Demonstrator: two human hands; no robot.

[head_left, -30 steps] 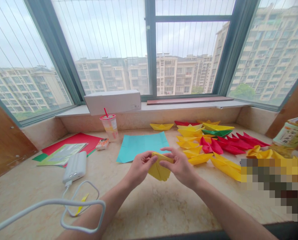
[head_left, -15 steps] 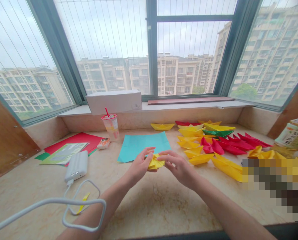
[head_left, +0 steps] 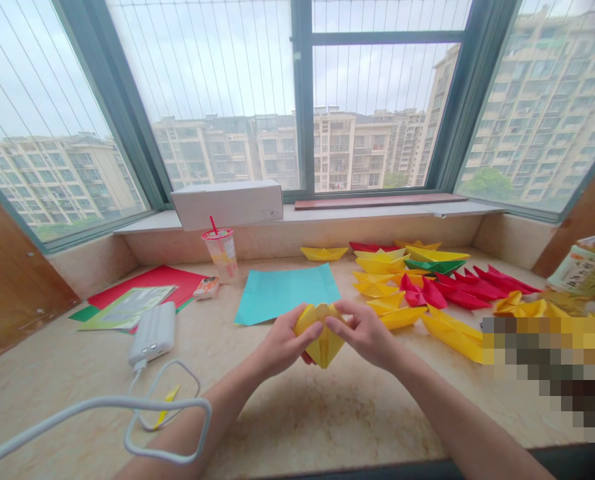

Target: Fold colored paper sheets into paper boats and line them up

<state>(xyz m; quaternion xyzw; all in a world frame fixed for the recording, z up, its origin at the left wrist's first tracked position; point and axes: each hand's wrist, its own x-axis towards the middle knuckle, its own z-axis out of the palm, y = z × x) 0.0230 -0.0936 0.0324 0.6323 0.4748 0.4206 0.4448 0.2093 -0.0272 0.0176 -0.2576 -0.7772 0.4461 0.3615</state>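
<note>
Between my two hands is a folded piece of yellow paper (head_left: 326, 347), held up off the counter with a pointed end facing down toward me. My left hand (head_left: 283, 341) grips its left side, thumb across the front and fingers partly behind. On the other side my right hand (head_left: 364, 333) pinches the paper's upper right, its thumb close to the left thumb. A flat sheet of turquoise paper (head_left: 288, 290) lies just beyond the hands. Folded yellow paper boats (head_left: 400, 319) stand right of my right hand.
Pink paper boats (head_left: 470, 288) and a green one (head_left: 436, 267) stand at the right, near a bottle (head_left: 584, 263). At left are a power bank (head_left: 153, 333) with a white cable (head_left: 97, 402), red paper (head_left: 164, 287) and a straw cup (head_left: 221, 257). A white box (head_left: 227, 205) rests on the sill.
The yellow paper has turned and opened out, now showing a larger face with a point downward. Both hands have come slightly lower and their thumbs have moved onto its front.
</note>
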